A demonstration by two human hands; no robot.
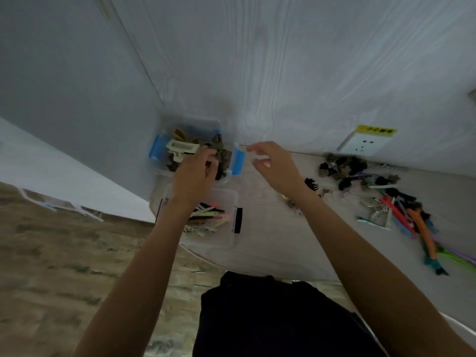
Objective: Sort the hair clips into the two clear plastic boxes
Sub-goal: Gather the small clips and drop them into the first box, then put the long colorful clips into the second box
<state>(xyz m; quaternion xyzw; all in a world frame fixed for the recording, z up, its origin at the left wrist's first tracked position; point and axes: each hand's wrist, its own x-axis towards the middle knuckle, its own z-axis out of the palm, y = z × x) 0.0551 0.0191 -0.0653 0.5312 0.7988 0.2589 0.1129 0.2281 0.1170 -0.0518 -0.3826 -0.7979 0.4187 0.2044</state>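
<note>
Plainly the left hand [197,167] was down in the far box [219,124], the one with blue latches at the table's back-left corner, its fingers curled among dark claw clips [224,157]; whether it gripped one I could not tell. The right hand [274,163] hovered beside that box, fingers loosely spread, empty. Flat slim clips [208,217] lay in the near box [233,239]. The unsorted heap [386,202] lay toward the right edge. Best, I judged, to let go low inside, never dropping from above
</note>
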